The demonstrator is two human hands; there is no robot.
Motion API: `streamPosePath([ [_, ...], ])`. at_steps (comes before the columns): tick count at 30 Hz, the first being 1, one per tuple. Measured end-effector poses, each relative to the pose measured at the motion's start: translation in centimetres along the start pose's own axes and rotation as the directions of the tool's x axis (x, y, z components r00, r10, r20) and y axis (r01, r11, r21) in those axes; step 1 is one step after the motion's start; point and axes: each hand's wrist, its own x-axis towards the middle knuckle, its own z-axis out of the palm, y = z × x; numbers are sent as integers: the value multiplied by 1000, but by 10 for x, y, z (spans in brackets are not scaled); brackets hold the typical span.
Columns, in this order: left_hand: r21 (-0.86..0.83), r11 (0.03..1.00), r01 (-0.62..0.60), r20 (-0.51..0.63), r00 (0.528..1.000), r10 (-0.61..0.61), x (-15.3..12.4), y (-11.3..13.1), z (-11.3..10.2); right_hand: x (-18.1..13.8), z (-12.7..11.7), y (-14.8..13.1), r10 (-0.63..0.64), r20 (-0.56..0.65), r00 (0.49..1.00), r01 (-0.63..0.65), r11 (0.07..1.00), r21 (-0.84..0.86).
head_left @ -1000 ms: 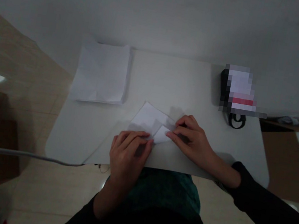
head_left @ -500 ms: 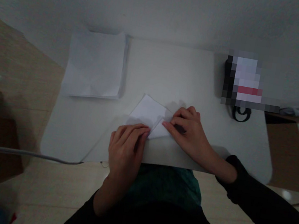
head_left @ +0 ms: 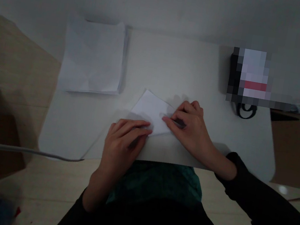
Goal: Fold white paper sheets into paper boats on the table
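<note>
A small folded sheet of white paper [head_left: 153,107] lies at a slant near the table's front edge. My left hand [head_left: 126,139] is at its lower left, thumb and index finger closed on the near edge while the other fingertips rest over the paper. On the right side, my right hand [head_left: 190,121] pinches the paper between thumb and curled fingers. The thumb lies on top of the sheet, and the right corner is hidden under this hand.
A stack of white paper [head_left: 94,59] lies at the table's back left. At the back right is a blurred-out dark and white object [head_left: 251,73] with a black loop [head_left: 246,111]. A grey cable [head_left: 22,151] crosses the table's front left corner. A wall stands behind the white table [head_left: 172,62].
The raised folded edge between my hands now lies flatter. My left fingers have spread a little, and my right thumb has shifted slightly on the paper. The view has shifted a little.
</note>
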Motion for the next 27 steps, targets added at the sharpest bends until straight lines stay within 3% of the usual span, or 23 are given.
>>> streamPosePath([
  [13, 176, 951, -253, 136, 963, 231, -13, -6, -10, 1, 0, -4, 49, 0, 999, -49, 999, -10],
  [27, 281, 924, -260, 242, 951, 194, -10, 6, -9, 2, -2, -10, 111, 17, 994, -110, 994, -23],
])
